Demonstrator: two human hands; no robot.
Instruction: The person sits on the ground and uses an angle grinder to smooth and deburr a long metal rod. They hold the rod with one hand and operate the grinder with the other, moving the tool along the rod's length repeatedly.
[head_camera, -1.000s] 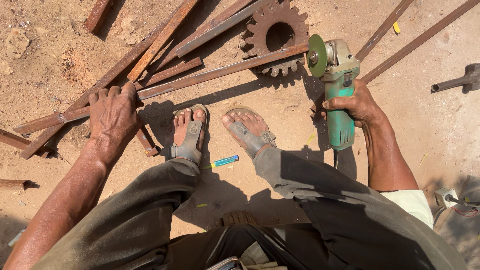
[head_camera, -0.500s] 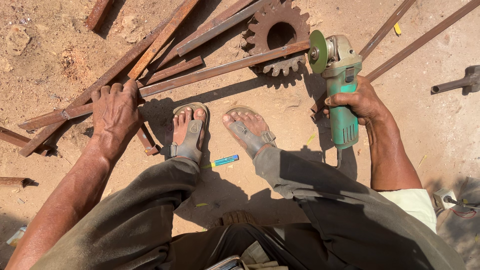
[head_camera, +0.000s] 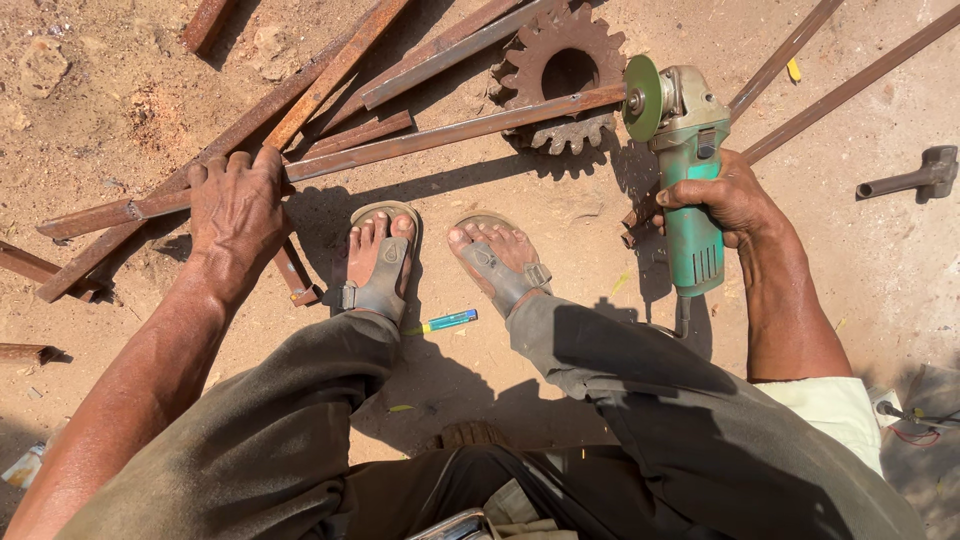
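The person squats on bare sandy ground, and the long rusty steel bar (head_camera: 440, 135) running across in front of both feet serves as the reference for everything here. The left hand (head_camera: 235, 205) lies flat on the bar's near end, fingers spread and curled over its top edge, pressing it down. The right hand (head_camera: 725, 195) is wrapped tight around the green body of an angle grinder (head_camera: 685, 165), whose green cutting disc (head_camera: 642, 98) stands at the bar's far end, touching or just short of it; whether the disc is spinning cannot be told.

Several risks stand out. The feet, in open sandals (head_camera: 380, 265), sit just on the near side of the bar with toes bare, so sparks or a dropped offcut could land on them. The bar rests on loose ground and on other scrap bars (head_camera: 330, 75), held by one palm only; if it rolls or pinches the disc, the grinder may kick back toward the legs. No guard shows on the disc's near side. A rusty toothed gear (head_camera: 560, 70) lies just beyond the bar, close to the disc, and could snag it. A small blue lighter (head_camera: 448, 321) lies between the feet, within reach of sparks.
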